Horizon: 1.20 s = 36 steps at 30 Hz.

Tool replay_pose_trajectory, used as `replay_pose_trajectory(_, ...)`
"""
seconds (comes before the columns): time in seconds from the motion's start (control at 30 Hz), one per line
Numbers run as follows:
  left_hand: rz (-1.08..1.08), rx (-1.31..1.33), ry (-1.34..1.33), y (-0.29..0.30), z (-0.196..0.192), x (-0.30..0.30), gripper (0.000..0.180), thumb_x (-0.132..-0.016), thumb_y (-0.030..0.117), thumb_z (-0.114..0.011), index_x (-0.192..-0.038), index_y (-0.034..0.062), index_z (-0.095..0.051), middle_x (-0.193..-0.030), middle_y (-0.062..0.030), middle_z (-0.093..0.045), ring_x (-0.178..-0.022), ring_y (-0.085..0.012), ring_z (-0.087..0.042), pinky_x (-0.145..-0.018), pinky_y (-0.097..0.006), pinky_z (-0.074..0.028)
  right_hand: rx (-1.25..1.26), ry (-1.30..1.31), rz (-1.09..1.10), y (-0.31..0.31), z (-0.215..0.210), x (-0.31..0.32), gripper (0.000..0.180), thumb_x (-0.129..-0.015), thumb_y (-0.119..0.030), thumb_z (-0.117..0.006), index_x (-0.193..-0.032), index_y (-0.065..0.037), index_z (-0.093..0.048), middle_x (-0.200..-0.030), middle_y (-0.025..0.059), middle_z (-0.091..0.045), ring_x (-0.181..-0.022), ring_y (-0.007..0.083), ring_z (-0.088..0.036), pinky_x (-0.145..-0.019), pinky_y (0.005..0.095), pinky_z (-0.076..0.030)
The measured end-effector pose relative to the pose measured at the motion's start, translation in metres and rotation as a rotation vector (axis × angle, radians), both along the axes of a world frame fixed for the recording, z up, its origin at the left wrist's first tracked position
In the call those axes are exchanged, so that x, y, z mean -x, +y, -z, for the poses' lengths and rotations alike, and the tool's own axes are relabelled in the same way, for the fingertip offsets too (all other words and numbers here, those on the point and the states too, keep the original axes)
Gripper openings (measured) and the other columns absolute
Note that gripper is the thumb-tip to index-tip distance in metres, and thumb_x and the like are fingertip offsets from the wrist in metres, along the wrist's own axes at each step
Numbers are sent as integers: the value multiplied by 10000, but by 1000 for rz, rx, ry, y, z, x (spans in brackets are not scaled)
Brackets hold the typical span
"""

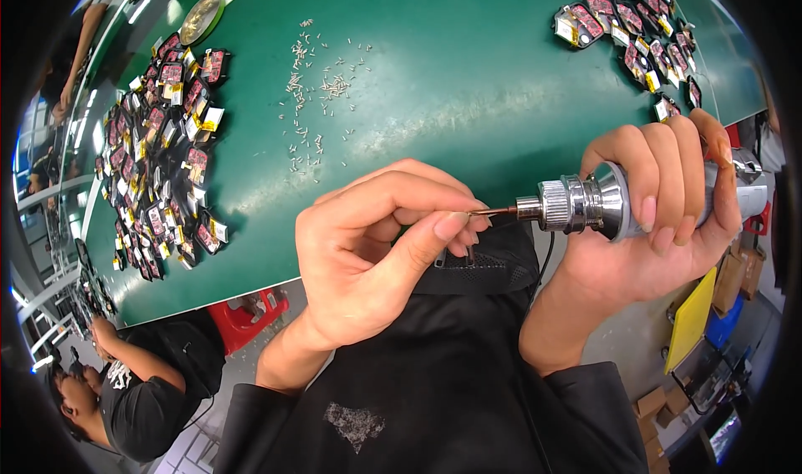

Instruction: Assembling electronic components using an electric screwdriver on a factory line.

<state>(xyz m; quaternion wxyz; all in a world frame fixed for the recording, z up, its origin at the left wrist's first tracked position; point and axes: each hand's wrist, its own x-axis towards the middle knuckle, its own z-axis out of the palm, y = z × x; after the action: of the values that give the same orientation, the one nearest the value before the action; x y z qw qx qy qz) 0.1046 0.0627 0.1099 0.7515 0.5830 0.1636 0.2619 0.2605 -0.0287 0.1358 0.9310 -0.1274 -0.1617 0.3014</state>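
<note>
In my right hand point(660, 190), the fingers wrap round a silver electric screwdriver point(576, 205) held level, pointing left. Its thin copper-coloured bit point(504, 212) reaches to my left hand point(376, 248). There the thumb and forefinger pinch the bit's end; whether a screw sits on it is too small to tell. Both hands are above the near edge of the green table point(451, 81). Beyond my left hand lie many tiny silver screws point(336, 86), scattered loosely on the tabletop.
A heap of small black-cased devices with pink boards and silver-white cells point(154, 165) covers the left side, beside a round dish point(202, 19). More such devices point(656, 35) lie at the far right. A person in black point(142, 390) works at left, near a red stool point(246, 319).
</note>
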Motion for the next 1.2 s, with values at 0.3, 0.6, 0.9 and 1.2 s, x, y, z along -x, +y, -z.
replay_pose_trajectory(0.3,-83,-257,80,-2,-1,-2,76,-876,-80,-552,-916,-112,-608,-869,-194,-613,-691,-198,-623,-610,-295,-541,29,-41,19,0,1,1,107,-858,-150,-498,-896,-54,-468,-486,-50,-378,-395,68,-371,-497,234,-359)
replay_pose_trajectory(0.6,-243,-759,20,-3,18,-4,184,-725,-188,-606,-884,-99,-629,-820,-184,-639,-645,-206,-620,-571,-267,-507,32,25,-8,-1,12,2,99,-873,-130,-499,-914,-44,-474,-513,-42,-383,-415,80,-374,-496,246,-362)
replay_pose_trajectory(0.9,-170,-794,-29,4,27,-18,206,-736,-220,-574,-901,-105,-623,-849,-206,-650,-661,-211,-630,-583,-276,-523,51,104,-13,4,23,-13,87,-889,-110,-485,-925,-30,-480,-537,-36,-366,-431,79,-359,-504,251,-352)
replay_pose_trajectory(1.2,-149,-1001,129,26,-17,-14,306,-754,-104,-585,-1059,-99,-608,-998,-221,-657,-770,-272,-646,-686,-330,-530,156,236,84,5,27,-13,114,-923,-192,-436,-892,-85,-462,-514,-28,-345,-404,88,-327,-472,274,-347)
